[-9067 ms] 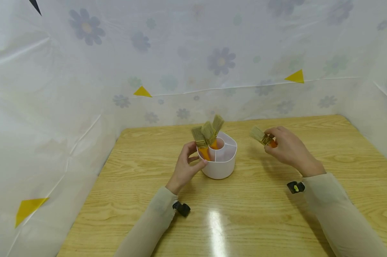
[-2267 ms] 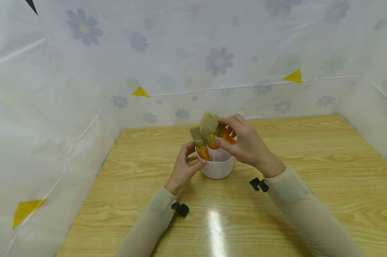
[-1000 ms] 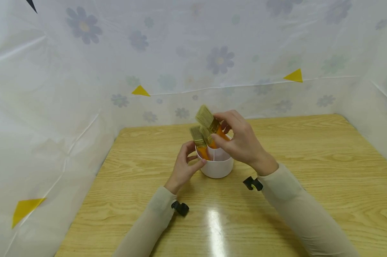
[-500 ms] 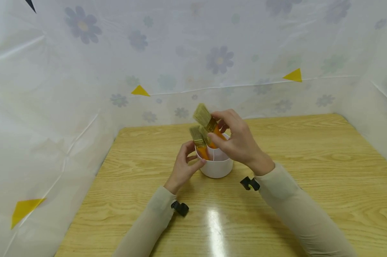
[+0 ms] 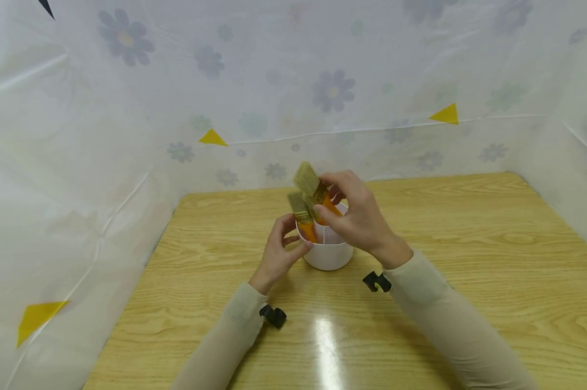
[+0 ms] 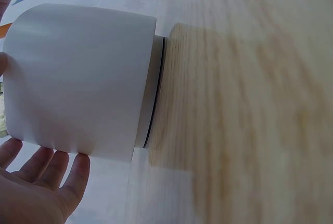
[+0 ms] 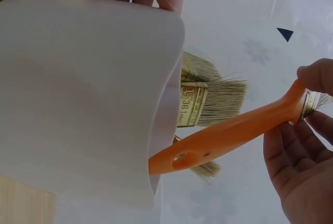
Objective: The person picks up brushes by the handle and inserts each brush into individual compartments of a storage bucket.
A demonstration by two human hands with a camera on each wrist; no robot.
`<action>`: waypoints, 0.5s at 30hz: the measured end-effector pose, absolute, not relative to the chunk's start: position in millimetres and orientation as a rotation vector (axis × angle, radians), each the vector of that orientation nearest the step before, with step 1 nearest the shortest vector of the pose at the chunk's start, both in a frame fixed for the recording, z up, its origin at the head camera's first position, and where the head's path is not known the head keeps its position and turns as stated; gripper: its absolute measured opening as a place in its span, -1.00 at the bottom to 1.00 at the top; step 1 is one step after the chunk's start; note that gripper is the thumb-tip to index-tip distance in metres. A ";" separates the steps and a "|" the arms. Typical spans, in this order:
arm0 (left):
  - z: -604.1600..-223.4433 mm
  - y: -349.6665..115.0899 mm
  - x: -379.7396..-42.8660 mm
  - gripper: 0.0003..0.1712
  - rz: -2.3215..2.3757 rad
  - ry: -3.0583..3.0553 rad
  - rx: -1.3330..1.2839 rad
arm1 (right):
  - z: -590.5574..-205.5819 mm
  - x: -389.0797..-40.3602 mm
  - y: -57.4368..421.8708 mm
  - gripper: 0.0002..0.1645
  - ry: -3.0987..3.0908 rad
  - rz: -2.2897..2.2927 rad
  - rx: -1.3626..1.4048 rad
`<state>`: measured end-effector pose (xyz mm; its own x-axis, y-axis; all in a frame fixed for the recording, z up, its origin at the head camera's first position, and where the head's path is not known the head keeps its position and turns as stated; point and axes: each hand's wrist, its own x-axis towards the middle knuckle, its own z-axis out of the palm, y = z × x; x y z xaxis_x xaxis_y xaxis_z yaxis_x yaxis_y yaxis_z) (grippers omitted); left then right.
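Observation:
A white round desk organizer [image 5: 328, 258] with divided compartments stands on the table. My left hand [image 5: 279, 249] grips its left side, thumb at the front rim; in the left wrist view, several fingertips [image 6: 75, 174] touch its wall. My right hand [image 5: 359, 214] pinches a paintbrush [image 7: 229, 133] at the metal ferrule, above the organizer. Bristles point up and to the left in the head view, and the orange handle's end dips past the rim in the right wrist view. Other paintbrushes [image 7: 223, 101] stand bristles up inside; one [image 5: 300, 208] leans near my left fingers.
The wood-grain table [image 5: 215, 336] extends around the organizer on all sides. White flower-patterned sheeting [image 5: 274, 81] walls off the back and sides, with yellow triangles [image 5: 444, 115] on it. Each wrist wears a small black camera [image 5: 273, 316].
Since the earliest frame, my right hand has carried the paintbrush left from beside the organizer to over it. During the last half second it sinks slightly. My left hand keeps its hold.

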<state>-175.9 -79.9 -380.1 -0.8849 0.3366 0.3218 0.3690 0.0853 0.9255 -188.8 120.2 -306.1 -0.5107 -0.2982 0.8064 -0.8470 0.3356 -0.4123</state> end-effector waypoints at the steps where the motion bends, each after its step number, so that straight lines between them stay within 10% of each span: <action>1: -380.2 -79.8 -176.0 -0.29 -1.973 -2.294 -0.747 | -306.9 -188.6 120.1 -0.44 -1.982 1.140 1.001; 15: -380.0 -79.3 -175.9 -0.29 -1.981 -2.279 -0.747 | -320.5 -188.4 120.1 -0.41 -1.971 1.142 0.994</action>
